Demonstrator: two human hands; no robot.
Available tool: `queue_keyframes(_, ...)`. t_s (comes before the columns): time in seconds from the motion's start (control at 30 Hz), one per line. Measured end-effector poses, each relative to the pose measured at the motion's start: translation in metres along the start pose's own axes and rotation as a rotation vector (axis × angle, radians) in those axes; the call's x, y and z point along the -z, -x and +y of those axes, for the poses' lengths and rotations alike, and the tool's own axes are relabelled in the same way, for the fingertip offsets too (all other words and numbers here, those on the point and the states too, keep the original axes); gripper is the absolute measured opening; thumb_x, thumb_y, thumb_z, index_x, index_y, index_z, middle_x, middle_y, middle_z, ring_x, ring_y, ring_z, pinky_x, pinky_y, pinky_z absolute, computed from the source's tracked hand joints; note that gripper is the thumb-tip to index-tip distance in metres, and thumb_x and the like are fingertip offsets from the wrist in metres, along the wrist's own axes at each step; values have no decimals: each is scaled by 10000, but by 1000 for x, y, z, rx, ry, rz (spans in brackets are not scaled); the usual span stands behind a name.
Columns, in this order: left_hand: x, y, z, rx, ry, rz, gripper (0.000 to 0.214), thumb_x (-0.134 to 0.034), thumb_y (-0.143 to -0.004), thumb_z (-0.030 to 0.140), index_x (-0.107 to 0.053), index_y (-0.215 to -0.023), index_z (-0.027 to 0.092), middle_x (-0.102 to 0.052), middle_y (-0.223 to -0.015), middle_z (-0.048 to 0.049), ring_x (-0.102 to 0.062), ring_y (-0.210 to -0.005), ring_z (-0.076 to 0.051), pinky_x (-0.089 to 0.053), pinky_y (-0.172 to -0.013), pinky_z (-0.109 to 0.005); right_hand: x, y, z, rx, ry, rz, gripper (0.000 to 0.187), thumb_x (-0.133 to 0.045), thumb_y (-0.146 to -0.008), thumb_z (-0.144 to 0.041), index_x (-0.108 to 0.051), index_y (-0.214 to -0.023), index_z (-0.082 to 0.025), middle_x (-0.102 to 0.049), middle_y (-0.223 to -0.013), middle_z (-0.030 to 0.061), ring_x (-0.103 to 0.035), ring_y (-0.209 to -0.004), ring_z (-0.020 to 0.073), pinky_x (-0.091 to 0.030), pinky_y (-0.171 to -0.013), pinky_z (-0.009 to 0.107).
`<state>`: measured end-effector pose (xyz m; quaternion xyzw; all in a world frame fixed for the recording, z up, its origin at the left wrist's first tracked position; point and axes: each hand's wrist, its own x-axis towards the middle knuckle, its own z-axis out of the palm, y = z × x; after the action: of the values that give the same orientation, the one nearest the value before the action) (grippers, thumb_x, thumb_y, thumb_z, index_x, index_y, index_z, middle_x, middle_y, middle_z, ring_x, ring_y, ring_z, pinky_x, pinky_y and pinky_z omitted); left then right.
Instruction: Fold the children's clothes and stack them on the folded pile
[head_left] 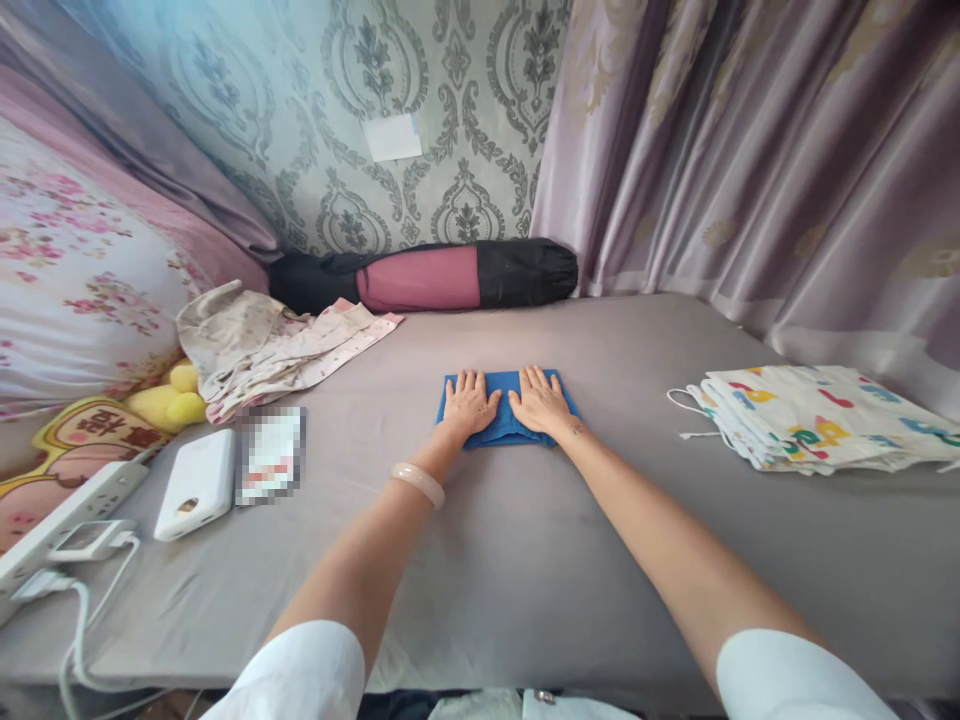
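Note:
A small folded blue cloth (504,425) lies flat in the middle of a grey bed sheet (525,560). My left hand (468,403) presses palm down on its left half, fingers stretched out. On the cloth's right half my right hand (540,400) lies flat the same way, fingers spread. The two hands sit side by side, nearly touching at the thumbs. A pale bangle (417,482) circles my left wrist.
A stack of folded patterned white cloths (825,418) lies at the right. A crumpled floral garment (262,345), a yellow plush toy (169,398), a white power bank (196,483) and a power strip (64,515) sit at the left. A black and maroon roll bag (427,275) rests against the wall.

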<state>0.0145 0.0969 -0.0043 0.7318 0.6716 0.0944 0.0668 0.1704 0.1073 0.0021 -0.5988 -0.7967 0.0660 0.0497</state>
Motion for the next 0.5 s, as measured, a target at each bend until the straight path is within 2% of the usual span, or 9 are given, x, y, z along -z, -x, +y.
queue_keyframes(0.1, 10, 4, -11, 25, 80, 2, 674, -218, -965, 522, -317, -1478, 96, -279, -1560, -188, -219, -1460, -296, -177, -1170, -515, 5, -3, 12, 11, -69, -36, 650, -188, -974, -416, -265, -1510, -54, -222, -1589, 134, -154, -1472, 245, -150, -1186, 475)
queue_keyframes(0.17, 13, 9, -18, 48, 83, 35, 658, -209, -970, 515, -324, -1476, 110, -272, -1565, -176, -204, -1466, -291, -150, -1173, -530, 5, -3, 23, 0, -68, 18, 649, -157, -979, -416, -267, -1509, -57, -210, -1593, 132, -141, -1475, 245, -130, -1189, 480)
queue_keyframes(0.3, 8, 20, -28, 60, 69, 20, 655, -240, -967, 521, -313, -1481, 122, -268, -1569, -168, -189, -1470, -284, -138, -1179, -518, -5, 3, 36, -38, -49, 55, 654, -147, -981, -424, -275, -1507, -57, -241, -1583, 137, -171, -1468, 251, -141, -1187, 470)
queue_keyframes(0.5, 0, 22, -31, 63, 106, 21, 639, -273, -965, 523, -327, -1472, 138, -275, -1568, -160, -200, -1468, -276, -137, -1183, -504, -12, 5, 37, -44, -23, 44, 664, -163, -977, -438, -271, -1509, -56, -253, -1580, 132, -186, -1464, 247, -164, -1185, 459)
